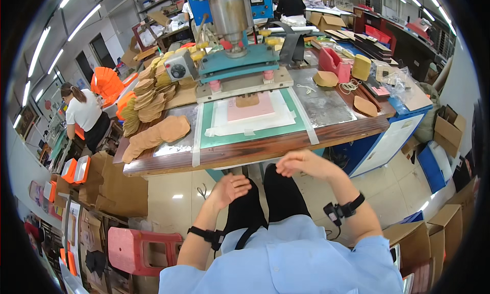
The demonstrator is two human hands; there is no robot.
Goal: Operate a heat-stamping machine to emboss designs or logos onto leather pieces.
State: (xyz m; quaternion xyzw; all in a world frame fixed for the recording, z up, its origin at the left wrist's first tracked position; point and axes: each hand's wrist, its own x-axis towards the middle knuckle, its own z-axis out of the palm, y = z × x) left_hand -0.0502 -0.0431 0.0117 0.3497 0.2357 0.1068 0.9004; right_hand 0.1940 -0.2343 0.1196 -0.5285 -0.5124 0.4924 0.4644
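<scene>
My left hand hovers over my lap below the table edge, its fingers stretched out and nothing in it. Nearer the edge, my right hand is raised with loosely bent fingers, also with nothing visible in it. In front of me stands a press with a teal plate. A small brown piece lies partly under it on a pink sheet. White layers and a green mat lie beneath the sheet. A fanned row of tan flat pieces sits at the table's left front.
Piles of tan pieces rise left of the press. On the right lie a single tan piece, a small stack and a pink holder. A red stool stands at lower left. Another person sits far left.
</scene>
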